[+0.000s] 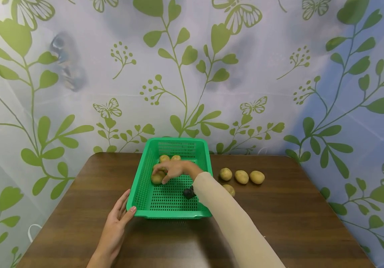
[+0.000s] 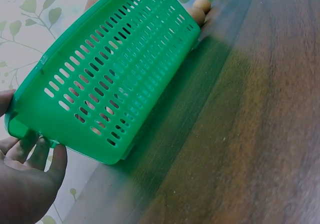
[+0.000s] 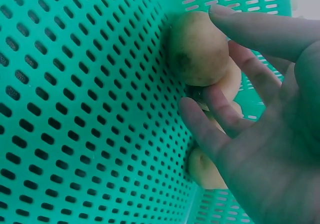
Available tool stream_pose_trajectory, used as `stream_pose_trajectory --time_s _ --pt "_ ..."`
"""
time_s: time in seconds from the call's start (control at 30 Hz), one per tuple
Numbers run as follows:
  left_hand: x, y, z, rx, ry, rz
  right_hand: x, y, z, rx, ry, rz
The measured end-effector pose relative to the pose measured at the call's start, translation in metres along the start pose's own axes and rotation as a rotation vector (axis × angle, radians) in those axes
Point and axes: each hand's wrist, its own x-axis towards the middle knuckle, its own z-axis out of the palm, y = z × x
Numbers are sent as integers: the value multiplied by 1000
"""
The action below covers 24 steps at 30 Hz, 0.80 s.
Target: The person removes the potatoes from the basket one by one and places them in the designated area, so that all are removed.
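Observation:
A green perforated basket (image 1: 172, 214) stands on the table with several potatoes inside. My left hand (image 1: 115, 219) grips its near left corner, thumb over the rim and fingers beneath; the left wrist view shows those fingers (image 2: 57, 159) curled under the lip. Reaching into the basket, my right hand (image 1: 175, 169) is over a potato (image 1: 158, 178) by the left wall. In the right wrist view its thumb and fingers are spread loosely around that potato (image 3: 197, 49), thumb tip right at its edge. Behind it lie two more potatoes, one (image 1: 164, 158) beside another (image 1: 176, 158).
Right of the basket, several potatoes lie on the brown wooden table (image 1: 296, 223), among them one (image 1: 257, 177) farthest right and one (image 1: 229, 190) partly behind the sleeve (image 1: 232, 219). A leaf-patterned curtain (image 1: 245, 74) hangs behind the table. A small black device (image 1: 188, 192) shows by the right wrist.

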Motion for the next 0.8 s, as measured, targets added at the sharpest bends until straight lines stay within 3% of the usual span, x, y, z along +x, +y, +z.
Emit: stream_pose_trajectory --time_s 0.13,0.4,0.8 --pt "1 -1 0 5 -4 -5 3 1 1 -9 0 -2" --pt "2 -3 -1 0 -11 1 7 -3 2 -143 -18 -48" --pt "1 -1 -1 5 -7 -2 9 -8 7 -197 -22 -69"
